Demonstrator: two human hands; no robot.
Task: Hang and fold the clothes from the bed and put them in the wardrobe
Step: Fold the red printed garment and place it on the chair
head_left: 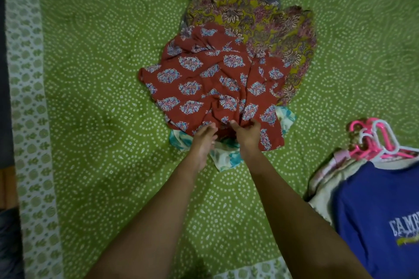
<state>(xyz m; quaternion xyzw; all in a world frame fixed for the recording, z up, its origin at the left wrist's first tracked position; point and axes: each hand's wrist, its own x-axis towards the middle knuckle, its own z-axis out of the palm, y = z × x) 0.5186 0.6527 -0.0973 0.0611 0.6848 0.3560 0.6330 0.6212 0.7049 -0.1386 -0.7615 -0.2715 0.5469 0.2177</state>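
Red garment [210, 79], crumpled thin cloth with a leaf print, tops a pile on the green dotted bedsheet [102, 75]. Right hand [248, 136] pinches its near hem, fingers curled; left hand [204, 140] lies alongside, fingers nearly straight, tips touching the hem. Beneath it is a white-and-teal cloth [226, 156]; beyond it is a mustard floral garment [272, 27].

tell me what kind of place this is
Most likely a bedroom, viewed from over a bed: a green dotted bedspread fills the view, a pile of printed clothes topped by a red printed garment lies on it, and pink and white hangers show above a blue shirt at right.
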